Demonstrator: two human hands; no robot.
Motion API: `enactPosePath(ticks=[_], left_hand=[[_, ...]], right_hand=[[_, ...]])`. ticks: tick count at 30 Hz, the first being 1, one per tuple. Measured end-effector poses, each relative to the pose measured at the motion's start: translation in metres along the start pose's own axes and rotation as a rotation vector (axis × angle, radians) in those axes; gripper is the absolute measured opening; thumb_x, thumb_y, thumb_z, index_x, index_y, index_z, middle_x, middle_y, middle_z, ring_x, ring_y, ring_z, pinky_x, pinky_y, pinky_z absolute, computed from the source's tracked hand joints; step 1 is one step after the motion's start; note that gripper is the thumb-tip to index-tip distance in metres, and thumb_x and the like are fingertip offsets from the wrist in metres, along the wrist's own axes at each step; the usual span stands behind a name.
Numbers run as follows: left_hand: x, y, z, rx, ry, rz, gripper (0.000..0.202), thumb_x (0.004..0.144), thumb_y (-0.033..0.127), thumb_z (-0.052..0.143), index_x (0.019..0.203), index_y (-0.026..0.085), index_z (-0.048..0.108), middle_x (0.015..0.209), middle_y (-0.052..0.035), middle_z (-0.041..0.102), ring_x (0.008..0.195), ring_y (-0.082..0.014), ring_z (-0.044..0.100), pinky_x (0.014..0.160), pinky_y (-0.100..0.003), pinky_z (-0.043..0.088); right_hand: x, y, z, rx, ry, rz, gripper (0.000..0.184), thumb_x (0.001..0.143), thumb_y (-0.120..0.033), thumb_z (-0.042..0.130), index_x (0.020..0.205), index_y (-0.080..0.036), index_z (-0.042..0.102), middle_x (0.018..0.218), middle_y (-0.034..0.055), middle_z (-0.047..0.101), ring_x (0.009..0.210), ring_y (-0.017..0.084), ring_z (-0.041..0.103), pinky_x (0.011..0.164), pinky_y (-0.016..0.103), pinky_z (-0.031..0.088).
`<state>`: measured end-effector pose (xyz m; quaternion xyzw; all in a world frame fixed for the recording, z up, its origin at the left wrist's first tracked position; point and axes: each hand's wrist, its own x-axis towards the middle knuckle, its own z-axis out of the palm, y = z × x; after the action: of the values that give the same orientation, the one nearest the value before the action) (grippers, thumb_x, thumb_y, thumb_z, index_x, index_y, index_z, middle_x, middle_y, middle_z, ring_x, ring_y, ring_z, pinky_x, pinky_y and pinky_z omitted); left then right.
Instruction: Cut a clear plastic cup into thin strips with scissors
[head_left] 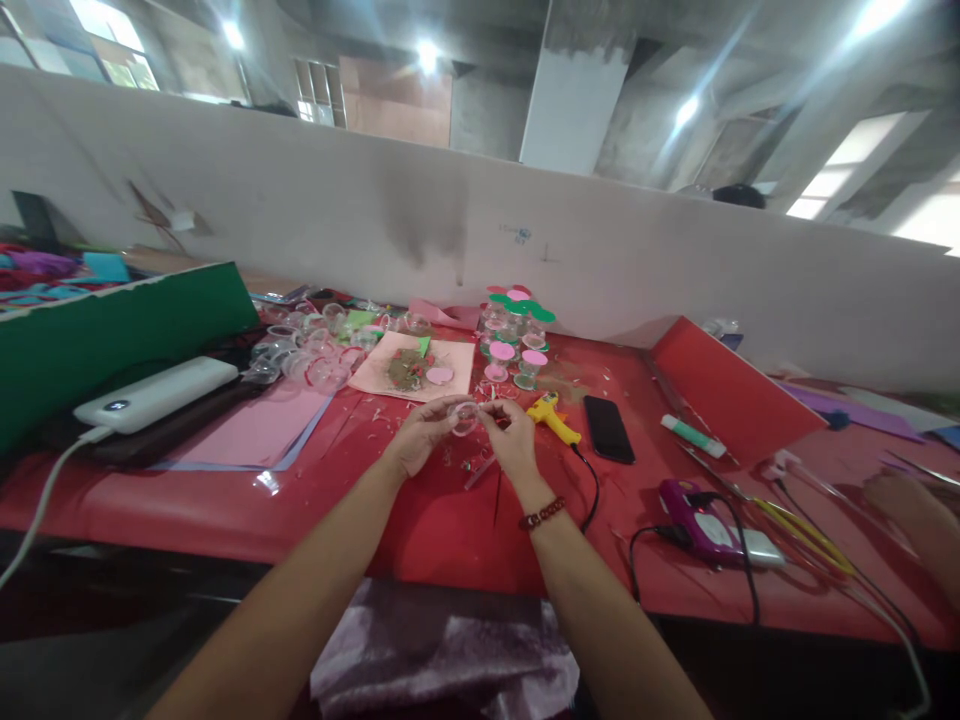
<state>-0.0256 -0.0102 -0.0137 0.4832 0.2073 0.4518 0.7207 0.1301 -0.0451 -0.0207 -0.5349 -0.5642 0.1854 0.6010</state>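
Observation:
Over the middle of the red table, my left hand [424, 437] grips a small clear plastic cup [464, 420] by its left side. My right hand [511, 436] meets it from the right, its thumb and fingers pinched at the cup's rim; a beaded bracelet circles that wrist. Just right of my right hand lies a yellow glue gun [553, 418] with a black cord. Beyond my hands, a peach sheet [379, 362] carries brown crumbs and a pink paper disc [440, 376]. Stacked clear cups with pink and green discs [517, 340] stand behind.
Many loose clear cups [319, 345] are heaped at the left, near pink paper [255, 430] and a white power bank [157, 393]. Rightward lie a black phone [608, 429], a glue stick [693, 436], a purple power strip [701, 525] and yellow-handled scissors [806, 535]. Another person's hand [904, 500] is at far right.

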Motion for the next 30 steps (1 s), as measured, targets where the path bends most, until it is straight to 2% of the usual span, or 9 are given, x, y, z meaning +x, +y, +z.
enactPosePath(ticks=[13, 25, 30], left_hand=[[-0.0008, 0.0041, -0.0010, 0.010, 0.000, -0.038, 0.038, 0.065, 0.023, 0.077, 0.103, 0.016, 0.073, 0.105, -0.0113, 0.072, 0.098, -0.0230, 0.064, 0.086, -0.033, 0.048], [-0.0010, 0.0042, -0.0006, 0.003, -0.005, -0.035, 0.039, 0.066, 0.022, 0.077, 0.104, 0.016, 0.072, 0.103, -0.0114, 0.072, 0.094, -0.0218, 0.065, 0.085, -0.033, 0.048], [-0.0006, 0.0029, -0.0021, 0.003, -0.029, -0.018, 0.039, 0.066, 0.021, 0.076, 0.104, 0.015, 0.072, 0.106, -0.0122, 0.071, 0.098, -0.0235, 0.064, 0.087, -0.034, 0.047]], right_hand=[[0.0011, 0.0060, 0.0005, 0.053, -0.014, 0.025, 0.014, 0.075, -0.033, 0.062, 0.071, -0.019, 0.064, 0.070, 0.0010, 0.065, 0.066, 0.016, 0.059, 0.063, 0.027, 0.047], [-0.0016, -0.0037, -0.0008, -0.060, 0.045, -0.045, 0.018, 0.078, -0.035, 0.061, 0.069, -0.019, 0.065, 0.068, 0.0015, 0.064, 0.064, 0.015, 0.057, 0.061, 0.026, 0.044], [-0.0008, -0.0001, -0.0002, -0.051, 0.016, -0.024, 0.017, 0.078, -0.034, 0.060, 0.070, -0.019, 0.063, 0.070, 0.0011, 0.063, 0.065, 0.015, 0.056, 0.061, 0.026, 0.042]])
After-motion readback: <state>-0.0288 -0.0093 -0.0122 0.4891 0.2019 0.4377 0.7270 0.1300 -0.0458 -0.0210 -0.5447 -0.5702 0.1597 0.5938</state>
